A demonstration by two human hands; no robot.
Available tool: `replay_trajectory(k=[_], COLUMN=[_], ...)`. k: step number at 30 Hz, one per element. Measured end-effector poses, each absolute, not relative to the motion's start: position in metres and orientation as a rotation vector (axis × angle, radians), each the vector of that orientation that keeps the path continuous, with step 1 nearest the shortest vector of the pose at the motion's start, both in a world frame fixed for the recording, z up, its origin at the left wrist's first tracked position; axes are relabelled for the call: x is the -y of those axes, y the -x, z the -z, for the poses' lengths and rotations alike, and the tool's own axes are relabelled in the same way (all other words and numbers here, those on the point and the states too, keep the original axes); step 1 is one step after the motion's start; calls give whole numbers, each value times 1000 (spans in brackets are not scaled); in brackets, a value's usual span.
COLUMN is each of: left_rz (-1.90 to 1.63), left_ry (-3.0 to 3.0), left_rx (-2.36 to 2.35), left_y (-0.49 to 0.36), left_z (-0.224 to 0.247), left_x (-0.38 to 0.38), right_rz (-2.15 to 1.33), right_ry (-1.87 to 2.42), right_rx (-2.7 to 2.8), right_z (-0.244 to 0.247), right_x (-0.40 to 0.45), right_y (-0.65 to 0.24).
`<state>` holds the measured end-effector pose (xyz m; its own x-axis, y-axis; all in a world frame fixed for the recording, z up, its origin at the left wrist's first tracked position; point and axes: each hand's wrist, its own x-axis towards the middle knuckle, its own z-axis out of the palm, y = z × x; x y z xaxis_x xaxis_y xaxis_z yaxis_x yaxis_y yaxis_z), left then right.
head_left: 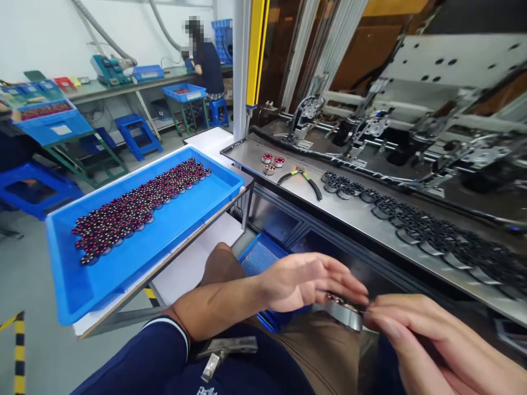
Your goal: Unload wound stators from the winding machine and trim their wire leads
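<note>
My left hand [302,280] reaches in from the left, palm partly showing and fingers stretched out to the right. Just under those fingers is a round motor part [343,314] with a shiny silver rim and copper-coloured bits on top. My right hand [432,334] pinches the right edge of this motor part between thumb and fingers. The left fingers lie close along its top and left side; whether they grip it is hidden. Both hands are above my lap, in front of the machine's metal ledge [296,189].
Left, a blue tray [197,214] holds rows of dark round parts [135,206]. On the ledge lie pliers [302,175], several red-and-copper motor parts [272,162] and many black rings [432,225]. Machine fixtures [379,126] stand behind. A co-worker [209,63] sits at the far bench.
</note>
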<state>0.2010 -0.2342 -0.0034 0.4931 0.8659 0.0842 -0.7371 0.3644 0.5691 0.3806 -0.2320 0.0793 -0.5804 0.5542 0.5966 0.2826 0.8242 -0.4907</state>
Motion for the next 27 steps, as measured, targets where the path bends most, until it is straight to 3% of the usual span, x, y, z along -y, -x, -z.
replay_trajectory(k=[3, 5, 13, 15, 20, 27], left_rz=[-481, -387, -1334, -1264, -648, -1079], left_ry=[-706, -747, -678, -653, -718, -768], left_rx=[-163, -119, -346, -338, -207, -463], left_y=[-200, -196, -189, -192, -195, -199], left_z=[13, 13, -14, -12, -2, -6], left_x=[226, 229, 255, 251, 242, 255], right_rz=[-490, -523, -533, -589, -626, -541], right_ry=[550, 563, 772, 725, 658, 778], right_rx=[2252, 2221, 2048, 2035, 2010, 1927], right_z=[-90, -90, -85, -85, -79, -74], right_x=[231, 230, 234, 233, 231, 237], right_y=[-369, -368, -370, -369, -371, -374])
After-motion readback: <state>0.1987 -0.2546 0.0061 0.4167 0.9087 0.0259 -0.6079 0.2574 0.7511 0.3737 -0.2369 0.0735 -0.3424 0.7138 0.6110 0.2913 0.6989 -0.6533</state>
